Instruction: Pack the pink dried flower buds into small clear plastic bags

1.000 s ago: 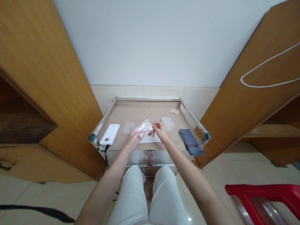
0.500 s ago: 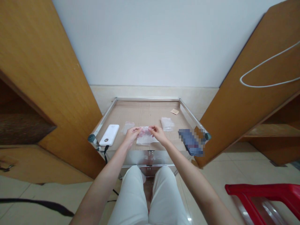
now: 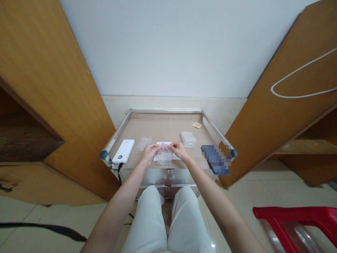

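i have the left grip (image 3: 150, 152) and right grip (image 3: 179, 150) pinching a clear bag (image 3: 163, 156) between them, near the middle of the front edge of the surface (image 3: 160, 123); a white sheet (image 3: 176, 157) lies beneath, a bag stack (image 3: 188, 140) beyond the right grip, a white device (image 3: 124, 150) by the front-left corner.

"What have we got on our metal-railed table (image 3: 168, 126)?"
"From our left, a white device (image 3: 126, 148), clear plastic (image 3: 145, 143), a white sheet (image 3: 176, 157), a translucent stack (image 3: 188, 140)."
"And we see a tan card (image 3: 197, 125) farther back, a blurred dark object (image 3: 213, 158) rightmost."
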Demonstrator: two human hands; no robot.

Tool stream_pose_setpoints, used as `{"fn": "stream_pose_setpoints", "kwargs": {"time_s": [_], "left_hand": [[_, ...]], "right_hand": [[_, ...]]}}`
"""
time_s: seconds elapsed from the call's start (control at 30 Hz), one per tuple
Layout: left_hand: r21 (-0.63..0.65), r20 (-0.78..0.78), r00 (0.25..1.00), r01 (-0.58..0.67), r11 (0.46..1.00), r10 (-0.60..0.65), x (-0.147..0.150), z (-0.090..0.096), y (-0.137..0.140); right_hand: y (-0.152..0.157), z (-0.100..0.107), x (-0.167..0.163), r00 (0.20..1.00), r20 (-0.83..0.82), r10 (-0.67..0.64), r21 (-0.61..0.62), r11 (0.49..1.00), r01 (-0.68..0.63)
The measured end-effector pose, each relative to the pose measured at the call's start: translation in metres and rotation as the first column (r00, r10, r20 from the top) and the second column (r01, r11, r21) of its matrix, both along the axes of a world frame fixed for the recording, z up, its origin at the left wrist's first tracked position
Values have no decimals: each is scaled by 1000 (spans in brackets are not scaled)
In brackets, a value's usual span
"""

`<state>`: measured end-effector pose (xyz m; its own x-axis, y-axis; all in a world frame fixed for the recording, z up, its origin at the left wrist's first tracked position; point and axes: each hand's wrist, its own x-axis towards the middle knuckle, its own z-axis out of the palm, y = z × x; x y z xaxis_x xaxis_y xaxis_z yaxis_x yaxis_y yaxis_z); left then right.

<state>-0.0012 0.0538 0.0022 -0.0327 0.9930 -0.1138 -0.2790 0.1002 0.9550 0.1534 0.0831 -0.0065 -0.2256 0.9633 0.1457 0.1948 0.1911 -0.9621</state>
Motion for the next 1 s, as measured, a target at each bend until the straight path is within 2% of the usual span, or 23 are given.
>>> {"fn": "stream_pose_setpoints", "kwargs": {"time_s": [0.13, 0.2, 0.4, 0.6, 0.83, 1.0], "left_hand": [[-47, -45, 981, 187, 981, -189, -4, 3, 0], [-46, -106, 966, 233, 971, -236, -4, 3, 1], [43, -195, 964, 192, 980, -180, 0, 2, 2], [83, -229, 966, 143, 986, -120, 2, 2, 2], [61, -200, 977, 84, 995, -70, 7, 0, 6], [80, -258, 964, 91, 993, -68, 1, 3, 8]], "right_hand": [[-3, 7, 3, 994, 7, 110, -41, 993, -109], [-3, 9, 2, 993, 4, 117, -44, 992, -117], [-5, 6, -4, 997, -43, 60, -37, 997, -62], [-7, 4, -11, 991, -108, 82, -25, 996, -85], [-4, 4, -13, 999, -44, -26, -22, 999, 25], [-5, 12, -5, 998, -49, 48, -58, 997, -51]]}}
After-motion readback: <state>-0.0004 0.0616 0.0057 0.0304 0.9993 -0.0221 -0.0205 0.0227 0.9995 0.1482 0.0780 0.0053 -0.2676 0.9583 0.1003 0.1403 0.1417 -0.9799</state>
